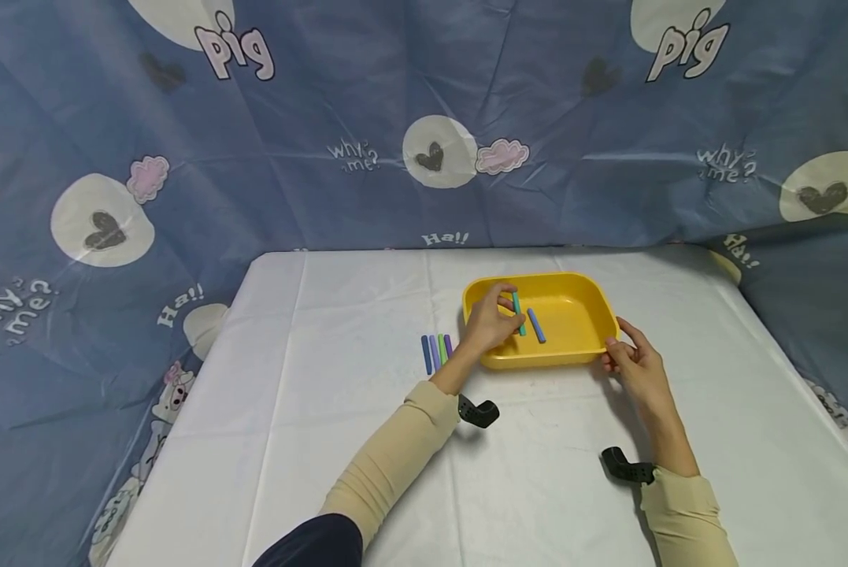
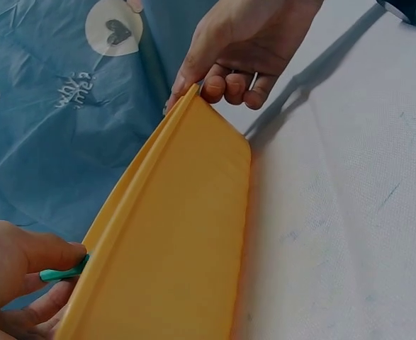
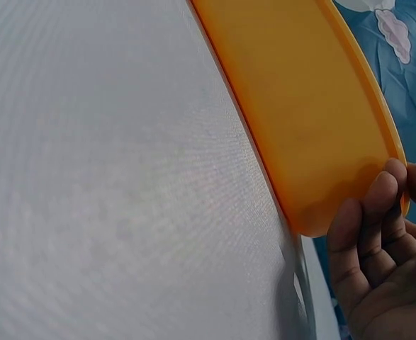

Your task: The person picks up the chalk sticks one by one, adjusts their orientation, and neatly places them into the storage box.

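A yellow tray [image 1: 547, 359] with rounded corners stands on the white cloth. Over its left part, my left hand [image 1: 487, 323] pinches a slim teal stick [image 1: 516, 302] between thumb and fingers. A blue stick [image 1: 536, 325] lies inside the tray, just right of the teal one. At the tray's near right corner, my right hand [image 1: 639, 366] grips the rim, thumb on top and fingers curled under. The right wrist view shows those fingers [image 3: 374, 227] against the tray's outer wall [image 3: 300, 99]. In the left wrist view the tray's wall [image 2: 172, 219] hides the blue stick.
Several sticks, among them a dark blue one [image 1: 427, 354] and a green one [image 1: 442, 346], lie side by side left of the tray, partly behind my left forearm. A blue printed curtain [image 1: 367, 197] hangs behind the cloth-covered table [image 1: 338, 315]. Black wrist mounts [image 1: 479, 413] jut from both sleeves.
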The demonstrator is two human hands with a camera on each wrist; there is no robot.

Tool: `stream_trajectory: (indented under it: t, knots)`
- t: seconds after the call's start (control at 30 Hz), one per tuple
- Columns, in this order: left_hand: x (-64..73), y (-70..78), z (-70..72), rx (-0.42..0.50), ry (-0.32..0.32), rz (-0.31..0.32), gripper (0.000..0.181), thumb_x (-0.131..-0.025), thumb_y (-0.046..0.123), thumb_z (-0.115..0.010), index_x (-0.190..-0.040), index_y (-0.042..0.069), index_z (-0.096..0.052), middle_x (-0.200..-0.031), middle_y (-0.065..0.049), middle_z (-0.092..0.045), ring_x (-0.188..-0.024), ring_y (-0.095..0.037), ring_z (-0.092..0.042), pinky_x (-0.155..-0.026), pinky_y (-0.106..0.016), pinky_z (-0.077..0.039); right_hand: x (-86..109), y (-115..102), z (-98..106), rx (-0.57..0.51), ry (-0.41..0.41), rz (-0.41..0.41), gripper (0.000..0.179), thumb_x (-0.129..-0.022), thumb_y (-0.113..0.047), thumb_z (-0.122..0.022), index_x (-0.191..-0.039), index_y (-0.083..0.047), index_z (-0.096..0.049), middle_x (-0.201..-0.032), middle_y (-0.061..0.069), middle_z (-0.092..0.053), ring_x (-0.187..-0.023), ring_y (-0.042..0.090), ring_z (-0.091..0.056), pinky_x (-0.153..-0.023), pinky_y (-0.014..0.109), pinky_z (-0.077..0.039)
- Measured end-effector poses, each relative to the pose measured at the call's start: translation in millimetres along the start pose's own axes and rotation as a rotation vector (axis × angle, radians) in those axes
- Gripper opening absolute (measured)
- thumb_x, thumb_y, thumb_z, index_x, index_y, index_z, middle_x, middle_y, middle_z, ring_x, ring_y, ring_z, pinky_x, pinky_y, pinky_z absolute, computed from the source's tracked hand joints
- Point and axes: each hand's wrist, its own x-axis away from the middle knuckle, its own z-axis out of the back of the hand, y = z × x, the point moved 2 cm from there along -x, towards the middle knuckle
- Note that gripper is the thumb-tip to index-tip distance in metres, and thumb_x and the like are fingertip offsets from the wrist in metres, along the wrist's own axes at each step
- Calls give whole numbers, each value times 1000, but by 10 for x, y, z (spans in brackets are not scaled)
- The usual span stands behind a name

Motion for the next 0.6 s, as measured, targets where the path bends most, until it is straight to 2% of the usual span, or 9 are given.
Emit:
stream_trajectory:
  t: [0.33,0.6]
  knots:
    - [-61,-63,-46,-51,24,-3,49,-85,14,-70,-130,14,-50,-103,-7,-65,-67,-21,-69,-48,-17,-39,9,-26,-17,-23,-9,-23,65,-96,-20,-54,-149,-2,-21,-75,-9,-65,-66,2,-61,-61,13,-52]
    - [-77,-52,-81,-130,28,15,47,-85,15,-70,-128,15,-51,-102,-8,-68,-65,-13,-60,-52,-18,-39,5,3,-7,-26,-5,-10,64,-96,-20,-55,-149,-2,-22,-75,-9,-65,-65,2,-61,-60,13,-52]
